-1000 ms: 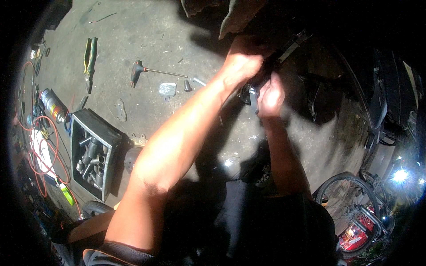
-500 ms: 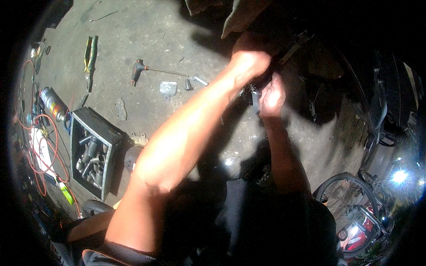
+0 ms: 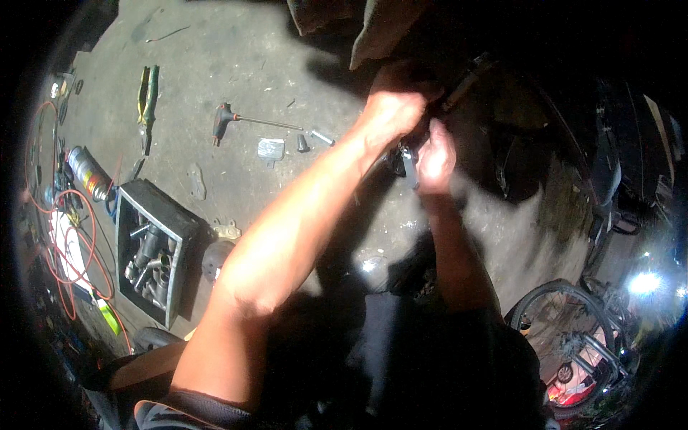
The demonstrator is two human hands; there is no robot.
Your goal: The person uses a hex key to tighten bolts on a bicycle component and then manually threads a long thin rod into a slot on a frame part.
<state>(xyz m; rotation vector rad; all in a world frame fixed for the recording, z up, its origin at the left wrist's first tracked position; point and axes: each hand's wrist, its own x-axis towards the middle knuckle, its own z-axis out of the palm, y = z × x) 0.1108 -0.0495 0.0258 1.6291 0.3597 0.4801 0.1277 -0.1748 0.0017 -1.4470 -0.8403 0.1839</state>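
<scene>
My left hand (image 3: 398,104) reaches far forward, its back toward me and its fingers curled over into deep shadow. What it grips is hidden in the dark. Just below and to its right, my right hand (image 3: 437,159) is closed with the thumb up, beside a dark assembly that I cannot make out. A flat grey metal piece (image 3: 410,168) shows along the palm side of my right hand. Beyond both hands a long dark bar (image 3: 466,82) slants up to the right, mostly lost in shadow.
On the concrete floor lie pliers (image 3: 147,107), a T-handle driver (image 3: 228,123), a flat pad-like piece (image 3: 271,150), a socket-like piece (image 3: 302,143) and a small rod (image 3: 322,137). A socket-filled box (image 3: 172,287), spray can (image 3: 87,172) and orange hose (image 3: 93,244) are left; a spoked wheel (image 3: 562,287) is right.
The floor items appear slightly lower in the view, while my hands have shifted a little to the left. Both hands stay close together at the same dark assembly.
</scene>
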